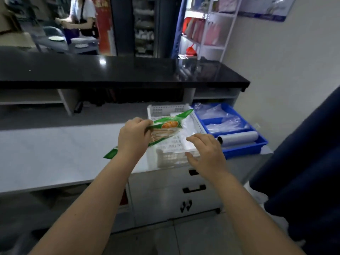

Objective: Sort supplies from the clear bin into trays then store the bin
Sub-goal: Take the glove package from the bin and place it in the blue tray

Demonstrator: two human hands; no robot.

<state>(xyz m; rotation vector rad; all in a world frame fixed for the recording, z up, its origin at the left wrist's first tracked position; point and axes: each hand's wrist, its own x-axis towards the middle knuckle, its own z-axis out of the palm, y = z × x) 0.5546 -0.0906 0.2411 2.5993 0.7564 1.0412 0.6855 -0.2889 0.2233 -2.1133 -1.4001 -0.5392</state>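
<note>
Pale bench (55, 153) carries both trays. Your left hand (133, 138) fingers (145, 124) pinch the green printed packet (165, 128) above the white perforated tray (174, 151); keep your spread, empty right hand (206, 153) beneath it and lower gently.

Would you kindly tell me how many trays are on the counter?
2: a white perforated tray under the hands, and a blue tray touching its right side, holding clear bags and a roll. None seems hidden.

Two trays, one white (197, 124) and one blue (244, 151), one green packet (165, 129), perhaps one roll (239, 138).
</note>
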